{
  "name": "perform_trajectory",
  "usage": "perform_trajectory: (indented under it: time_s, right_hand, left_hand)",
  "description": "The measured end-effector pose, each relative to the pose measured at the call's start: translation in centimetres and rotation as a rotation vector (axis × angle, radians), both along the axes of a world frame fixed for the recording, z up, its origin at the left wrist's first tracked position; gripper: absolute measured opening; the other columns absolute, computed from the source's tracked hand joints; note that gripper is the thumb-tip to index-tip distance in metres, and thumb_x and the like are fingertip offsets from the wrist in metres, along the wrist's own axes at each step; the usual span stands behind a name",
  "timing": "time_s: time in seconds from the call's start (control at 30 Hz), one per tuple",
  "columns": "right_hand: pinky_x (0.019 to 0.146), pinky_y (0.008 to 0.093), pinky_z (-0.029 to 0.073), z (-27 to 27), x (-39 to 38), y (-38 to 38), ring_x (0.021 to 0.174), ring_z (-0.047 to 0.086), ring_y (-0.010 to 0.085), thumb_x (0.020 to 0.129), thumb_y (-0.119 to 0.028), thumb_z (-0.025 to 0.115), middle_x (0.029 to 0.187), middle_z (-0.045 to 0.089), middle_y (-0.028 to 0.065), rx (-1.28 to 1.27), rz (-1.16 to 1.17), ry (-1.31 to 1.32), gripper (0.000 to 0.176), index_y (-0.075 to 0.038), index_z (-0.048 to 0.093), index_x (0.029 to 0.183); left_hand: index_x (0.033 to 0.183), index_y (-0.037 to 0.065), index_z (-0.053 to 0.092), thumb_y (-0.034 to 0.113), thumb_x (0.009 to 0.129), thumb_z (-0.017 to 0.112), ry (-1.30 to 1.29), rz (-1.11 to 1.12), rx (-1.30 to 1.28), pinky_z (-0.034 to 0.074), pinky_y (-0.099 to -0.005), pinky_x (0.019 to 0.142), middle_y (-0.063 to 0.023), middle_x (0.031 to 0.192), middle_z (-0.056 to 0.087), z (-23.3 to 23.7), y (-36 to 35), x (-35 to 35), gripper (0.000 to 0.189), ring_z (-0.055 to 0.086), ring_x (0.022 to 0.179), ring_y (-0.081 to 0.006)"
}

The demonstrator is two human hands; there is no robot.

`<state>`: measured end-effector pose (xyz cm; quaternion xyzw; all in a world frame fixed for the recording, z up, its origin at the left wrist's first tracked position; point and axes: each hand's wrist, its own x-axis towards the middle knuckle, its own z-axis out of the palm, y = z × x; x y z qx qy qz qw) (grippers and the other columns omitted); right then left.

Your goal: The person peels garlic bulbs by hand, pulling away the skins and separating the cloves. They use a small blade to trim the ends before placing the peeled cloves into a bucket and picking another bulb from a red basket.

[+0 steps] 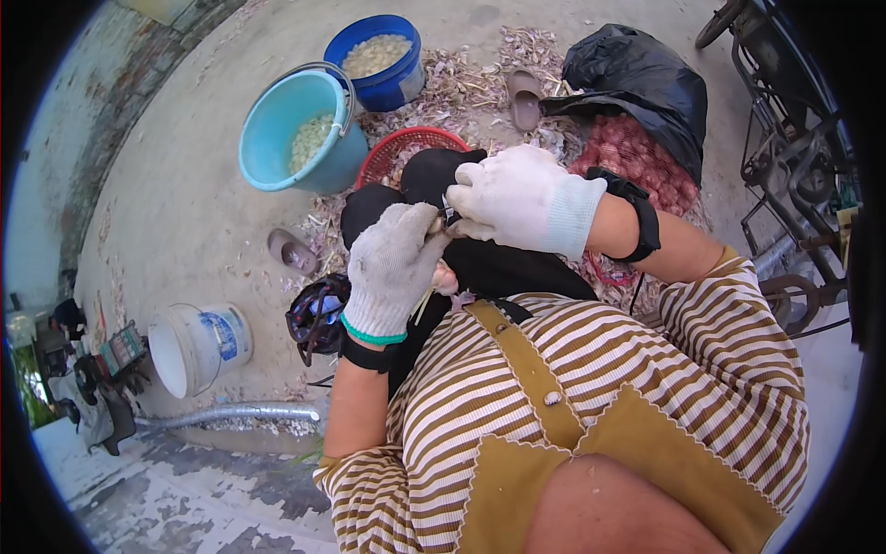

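My left hand (392, 268), in a white knit glove with a green cuff edge, is closed, its thumb and fingertips pinched near the right hand. A pinkish garlic bulb (445, 279) with a pale stem shows at its palm side, under the curled fingers. My right hand (517, 196), gloved in white with a pale blue cuff, is closed too, its fingertips meeting the left ones above my dark-trousered lap. Something small and dark, partly metallic, shows between the fingertips; the fingers hide most of it.
Beyond my knees stands a red basket (406, 140). A light blue bucket (268, 175) and a dark blue bucket (397, 97) hold pale peeled cloves. Right are a mesh sack of garlic (637, 157) and black plastic bag (646, 74). Slippers (524, 100), husks and a white bucket (226, 342) lie around.
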<state>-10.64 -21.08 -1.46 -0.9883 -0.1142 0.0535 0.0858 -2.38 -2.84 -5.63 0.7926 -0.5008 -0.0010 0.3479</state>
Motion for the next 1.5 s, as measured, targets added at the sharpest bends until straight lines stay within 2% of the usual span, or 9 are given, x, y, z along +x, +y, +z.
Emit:
perform_trajectory:
  time_s: [0.47, 0.57, 0.63, 0.73, 0.87, 1.03, 1.13, 1.3, 1.5]
  right_hand:
    - [0.067, 0.0397, 0.054, 0.6, 0.3, -0.1, 0.082, 0.066, 0.0244, 0.083, -0.03, 0.061, 0.089, 0.062, 0.0051, -0.129, 0.054, 0.01, 0.02, -0.011, 0.063, 0.089]
    - [0.068, 0.0388, 0.053, 0.2, 0.2, -0.8, 0.082, 0.066, 0.0246, 0.085, -0.03, 0.06, 0.087, 0.062, 0.0059, -0.025, 0.044, 0.055, 0.019, -0.012, 0.063, 0.088]
    - [0.068, 0.0391, 0.053, -0.4, 0.0, -1.1, 0.082, 0.065, 0.0261, 0.087, -0.032, 0.059, 0.086, 0.062, 0.0078, 0.117, 0.009, -0.043, 0.022, -0.01, 0.064, 0.088]
    - [0.067, 0.0391, 0.052, -1.9, 0.1, -1.9, 0.08, 0.064, 0.0283, 0.087, -0.032, 0.061, 0.086, 0.063, 0.0104, 0.36, 0.013, -0.074, 0.024, -0.009, 0.068, 0.091]
    - [0.065, 0.035, 0.051, -3.2, -0.1, -2.3, 0.072, 0.063, 0.0233, 0.089, -0.028, 0.062, 0.081, 0.065, 0.0083, 0.663, -0.036, -0.035, 0.024, -0.006, 0.07, 0.095]
    - [0.052, 0.0206, 0.043, -1.7, -0.8, -2.2, 0.059, 0.052, 0.0057, 0.093, -0.028, 0.06, 0.07, 0.061, 0.0008, 1.279, -0.477, 0.464, 0.028, -0.002, 0.07, 0.094]
    - [0.045, 0.0173, 0.033, -2.8, -1.0, -3.0, 0.052, 0.046, 0.0024, 0.093, -0.037, 0.061, 0.068, 0.057, -0.0017, 1.478, -0.561, 0.383, 0.034, -0.004, 0.07, 0.092]
    - [0.043, 0.0182, 0.03, -5.0, -0.5, -4.2, 0.049, 0.043, 0.0021, 0.095, -0.039, 0.057, 0.065, 0.052, -0.004, 1.552, -0.748, 0.29, 0.038, -0.003, 0.067, 0.091]
    - [0.049, 0.0182, 0.033, -7.6, -0.5, -4.5, 0.053, 0.041, 0.0022, 0.098, -0.041, 0.052, 0.07, 0.053, -0.0043, 1.597, -0.834, 0.24, 0.042, -0.001, 0.065, 0.1]
  left_hand:
    - [0.085, 0.008, 0.062, 0.016, 0.073, 0.075, 0.024, 0.074, -0.011, 0.048, -0.0374, 0.057, -0.0103, 0.073, 0.06, -0.8, -0.4, -0.3, 0.019, 0.061, 0.064, -0.028]
    - [0.097, 0.005, 0.065, 0.01, 0.077, 0.073, 0.362, 0.146, 0.0, 0.048, -0.0326, 0.055, -0.0094, 0.077, 0.064, -1.0, -0.5, -1.1, 0.023, 0.061, 0.058, -0.0195]
    - [0.108, 0.002, 0.063, 0.004, 0.081, 0.068, 0.874, 0.244, -0.164, 0.047, -0.0261, 0.051, -0.0075, 0.081, 0.066, -0.5, -1.0, -2.0, 0.027, 0.058, 0.054, -0.0102]
    - [0.11, -0.001, 0.062, 0.0, 0.083, 0.065, 1.22, 0.228, -0.258, 0.042, -0.0213, 0.046, -0.0052, 0.081, 0.064, 0.0, -1.0, -2.2, 0.028, 0.054, 0.051, -0.0064]
    - [0.111, -0.001, 0.061, -0.003, 0.081, 0.064, 1.29, 0.165, -0.343, 0.039, -0.0198, 0.044, -0.0053, 0.078, 0.062, -0.8, -0.4, -1.9, 0.031, 0.052, 0.05, -0.007]
    - [0.107, 0.0, 0.056, -0.009, 0.08, 0.061, 1.368, 0.18, -0.398, 0.039, -0.0205, 0.043, -0.0041, 0.076, 0.057, -0.8, -0.4, -1.7, 0.029, 0.051, 0.049, -0.0081]
    - [0.107, 0.0, 0.054, -0.007, 0.081, 0.06, 1.412, 0.263, -0.446, 0.04, -0.0214, 0.043, -0.0054, 0.08, 0.057, -0.8, -0.4, -1.6, 0.027, 0.051, 0.05, -0.0087]
    - [0.109, 0.0, 0.053, 0.005, 0.092, 0.054, 1.399, 0.309, -0.625, 0.036, -0.0195, 0.04, -0.0081, 0.08, 0.057, -3.3, 0.7, 2.5, 0.017, 0.047, 0.048, -0.0087]
    - [0.099, 0.005, 0.053, 0.027, 0.097, 0.055, 1.271, 0.632, -0.723, 0.029, -0.0221, 0.037, -0.0044, 0.068, 0.051, -4.9, 2.1, 19.1, 0.022, 0.044, 0.046, -0.0099]
